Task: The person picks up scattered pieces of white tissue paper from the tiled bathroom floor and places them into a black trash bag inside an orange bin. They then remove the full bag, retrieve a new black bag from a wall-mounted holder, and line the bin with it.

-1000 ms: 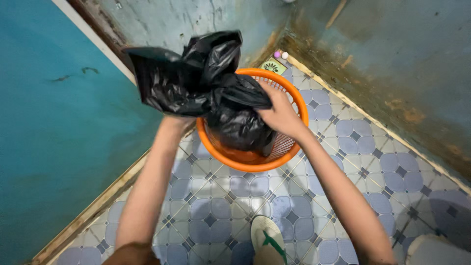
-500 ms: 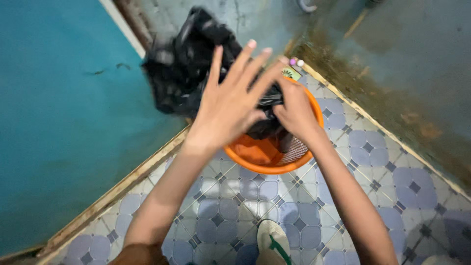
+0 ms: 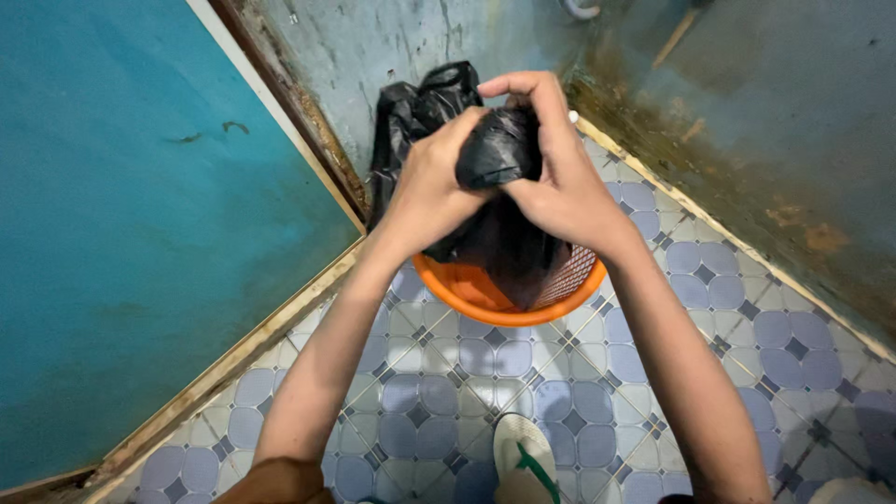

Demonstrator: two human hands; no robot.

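— Both hands up high, pinching the black bag shut at its neck. Left hand wrapped tight round the bunched top, right hand curled over it from the other side.

— And the bag? Where?

— Hanging down into the orange basket in the corner, bottom part inside, top part lifted over the rim. Loose flap sticking up behind, near the wall.

— Could slip?

— Maybe. Shiny plastic, small grip (only fingers on a fat bunch). Might pop open and spill.

— Anything else?

— Could rip if pulled hard, thin stuff. Could tip the basket too, light thing on smooth floor tiles. Also a sandalled foot right below, close to any mess.
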